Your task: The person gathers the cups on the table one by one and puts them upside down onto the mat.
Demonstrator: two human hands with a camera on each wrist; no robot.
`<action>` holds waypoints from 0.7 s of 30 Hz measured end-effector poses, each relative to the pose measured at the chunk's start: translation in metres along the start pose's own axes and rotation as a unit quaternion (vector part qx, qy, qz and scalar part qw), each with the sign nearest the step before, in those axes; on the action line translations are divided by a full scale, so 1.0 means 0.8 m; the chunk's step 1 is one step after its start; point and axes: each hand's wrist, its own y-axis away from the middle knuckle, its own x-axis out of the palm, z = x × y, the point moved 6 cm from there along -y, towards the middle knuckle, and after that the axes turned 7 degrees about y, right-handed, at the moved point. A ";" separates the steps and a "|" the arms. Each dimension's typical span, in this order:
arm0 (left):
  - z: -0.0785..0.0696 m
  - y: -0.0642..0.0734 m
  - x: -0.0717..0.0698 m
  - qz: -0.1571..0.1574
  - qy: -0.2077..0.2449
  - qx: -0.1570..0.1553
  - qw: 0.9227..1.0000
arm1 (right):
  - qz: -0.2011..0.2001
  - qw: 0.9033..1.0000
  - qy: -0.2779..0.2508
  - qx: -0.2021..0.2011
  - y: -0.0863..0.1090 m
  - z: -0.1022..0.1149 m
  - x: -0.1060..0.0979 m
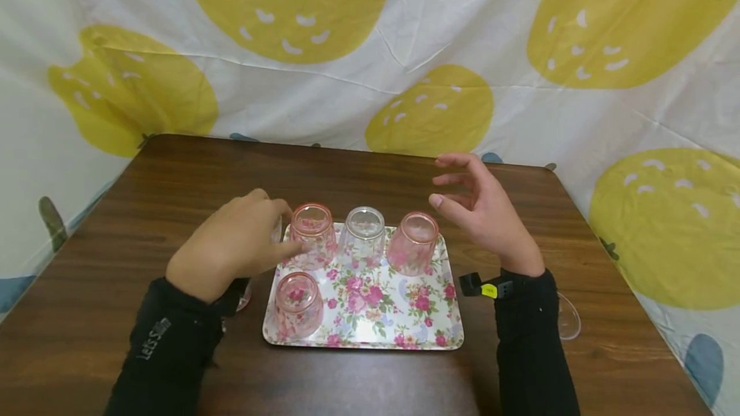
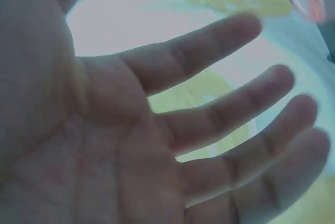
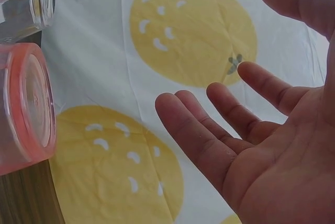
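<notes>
On the floral tray [image 1: 370, 332], several tumblers stand upside down. The back row has a left pink tumbler [image 1: 313, 236], a clear tumbler [image 1: 364, 236] and a right pink tumbler [image 1: 414, 242]. A front pink tumbler [image 1: 298, 305] is at the tray's near left. My left hand [image 1: 237, 236] is beside the back-left pink one; the left wrist view shows its fingers [image 2: 209, 119] extended with nothing held. Raised past the tray's back right, my right hand [image 1: 482, 207] has loosely bent, spread fingers and holds nothing. Two tumblers, pink [image 3: 29, 106] and clear [image 3: 23, 4], appear left in the right wrist view.
The tray lies on a dark wooden table [image 1: 370, 384]. A clear round rim [image 1: 569, 316] shows beside my right sleeve. Part of another glass [image 1: 245, 297] sticks out from under my left wrist. A lemon-print cloth [image 1: 324, 101] hangs behind the table.
</notes>
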 end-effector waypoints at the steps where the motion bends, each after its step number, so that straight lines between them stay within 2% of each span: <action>1: 0.005 0.000 -0.003 -0.010 0.004 -0.004 1.000 | -0.001 1.000 0.000 0.001 0.000 0.000 0.000; 4: 0.019 -0.004 -0.009 -0.036 0.012 -0.016 0.999 | -0.002 1.000 -0.001 0.004 0.001 0.000 -0.001; 8: 0.034 -0.015 -0.007 -0.047 0.018 -0.028 0.998 | -0.003 1.000 -0.002 0.007 0.002 0.000 -0.002; 15: 0.051 -0.038 0.016 -0.013 0.015 -0.041 0.999 | -0.006 1.000 -0.002 0.010 0.003 -0.002 -0.004; 21: 0.054 -0.043 0.024 -0.001 0.025 -0.050 0.998 | -0.009 1.000 0.000 0.002 0.002 -0.002 -0.005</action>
